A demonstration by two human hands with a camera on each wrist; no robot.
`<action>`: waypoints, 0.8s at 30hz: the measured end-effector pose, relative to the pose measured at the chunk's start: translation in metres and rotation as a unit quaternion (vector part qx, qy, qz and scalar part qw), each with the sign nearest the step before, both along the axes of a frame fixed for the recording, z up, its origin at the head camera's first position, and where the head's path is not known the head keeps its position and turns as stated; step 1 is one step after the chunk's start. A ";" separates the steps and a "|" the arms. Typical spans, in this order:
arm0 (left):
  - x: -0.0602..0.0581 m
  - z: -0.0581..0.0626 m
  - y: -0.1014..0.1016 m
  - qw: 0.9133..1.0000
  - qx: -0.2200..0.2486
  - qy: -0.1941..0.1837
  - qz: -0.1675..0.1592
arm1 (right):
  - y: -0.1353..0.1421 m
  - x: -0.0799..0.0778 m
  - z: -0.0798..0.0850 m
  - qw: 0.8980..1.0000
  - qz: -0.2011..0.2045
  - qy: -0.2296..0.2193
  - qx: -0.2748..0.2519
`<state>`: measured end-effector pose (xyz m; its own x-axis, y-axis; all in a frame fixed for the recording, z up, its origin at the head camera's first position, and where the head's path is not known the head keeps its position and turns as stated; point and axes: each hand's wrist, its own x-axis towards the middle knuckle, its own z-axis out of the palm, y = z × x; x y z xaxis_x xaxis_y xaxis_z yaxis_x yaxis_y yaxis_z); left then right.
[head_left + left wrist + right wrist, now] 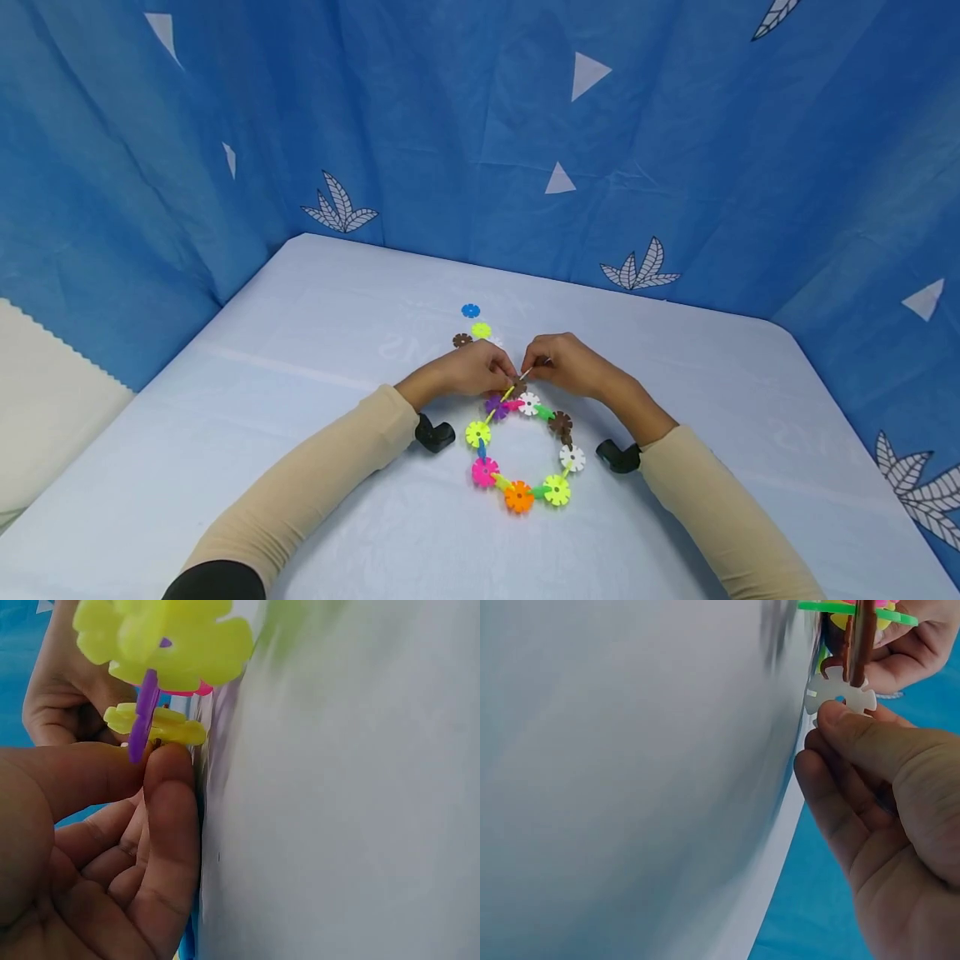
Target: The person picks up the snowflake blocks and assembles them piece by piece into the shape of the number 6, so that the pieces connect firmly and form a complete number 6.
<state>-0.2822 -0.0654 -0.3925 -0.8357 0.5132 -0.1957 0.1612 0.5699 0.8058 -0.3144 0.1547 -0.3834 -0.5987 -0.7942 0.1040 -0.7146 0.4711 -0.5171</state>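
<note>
A ring of colourful notched plastic discs [519, 497], slotted edge to edge, lies on the white table. My left hand [468, 369] is at its far side, thumb and forefinger pinching a brown notched disc [518, 388] beside a yellow one; in the left wrist view the fingertips mostly hide the brown disc. Seen there too, a purple disc [145, 716] stands edge-on under a larger yellow disc [169, 637]. Between thumb and fingers my right hand [567, 364] pinches a white notched disc [840, 694], its edge close to the brown disc. Whether the two interlock I cannot tell.
Beyond the left hand lie loose discs: a blue one [470, 311], a yellow one [481, 331], a brown one [462, 341] and a partly hidden white one. A blue patterned curtain [480, 125] hangs behind the table [337, 317]. Black wrist mounts [435, 433] sit at both wrists.
</note>
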 end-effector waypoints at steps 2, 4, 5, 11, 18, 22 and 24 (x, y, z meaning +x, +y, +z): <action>0.000 0.000 0.000 1.000 0.001 -0.005 0.011 | -0.001 0.000 0.000 1.000 0.007 0.004 -0.004; 0.001 0.001 0.001 1.000 0.007 -0.009 0.021 | -0.002 -0.001 0.001 1.000 0.011 0.007 -0.005; 0.001 0.001 0.001 1.000 0.009 -0.010 0.025 | -0.002 -0.001 0.002 1.000 0.012 0.009 -0.004; 0.003 0.002 0.004 0.998 0.024 -0.015 0.053 | -0.003 -0.002 0.005 1.000 0.015 0.017 0.002; 0.004 -0.002 0.008 0.995 0.045 -0.039 0.081 | -0.004 0.000 0.004 1.000 0.015 0.018 0.006; 0.004 -0.003 0.009 0.995 0.040 -0.038 0.088 | -0.006 0.001 0.002 1.000 0.019 0.018 0.004; 0.004 -0.003 0.009 0.995 0.037 -0.033 0.087 | -0.007 0.002 0.000 1.000 0.020 0.017 0.002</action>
<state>-0.2781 -0.0569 -0.3957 -0.8998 0.3766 -0.2205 0.0102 0.5232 0.8522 -0.3125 0.1479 -0.3829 -0.5631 -0.8177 0.1198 -0.7497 0.4445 -0.4903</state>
